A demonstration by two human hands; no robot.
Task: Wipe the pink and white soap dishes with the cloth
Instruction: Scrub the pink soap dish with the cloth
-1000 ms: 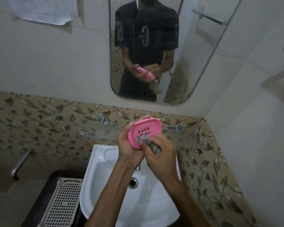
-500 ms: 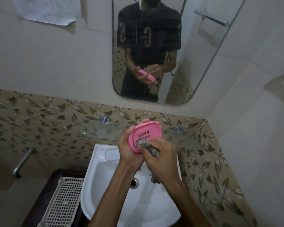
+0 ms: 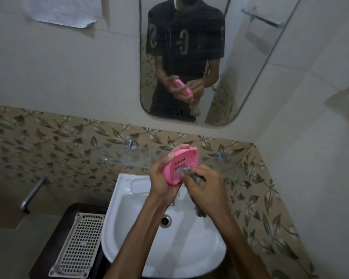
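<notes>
My left hand (image 3: 161, 178) grips the pink soap dish (image 3: 186, 158) from its left side and back, tilted up above the white sink (image 3: 181, 254). The dish's slotted inner face points toward me. My right hand (image 3: 207, 190) holds a bunched grey cloth (image 3: 191, 172) and presses it against the lower part of the dish's inside. A tail of the cloth hangs below my right hand. A white soap dish shape (image 3: 138, 185) sits on the sink's back ledge, partly hidden by my left wrist.
A glass shelf (image 3: 127, 158) runs along the leaf-patterned wall just behind the dish. A mirror (image 3: 250, 57) hangs above it. A white perforated tray (image 3: 79, 244) lies on a dark surface left of the sink. A metal tap (image 3: 31, 195) juts out at the far left.
The cloth in my right hand has rubbed slightly across the dish's inside. The dish has tilted a little. Both hands stay in the same place above the sink.
</notes>
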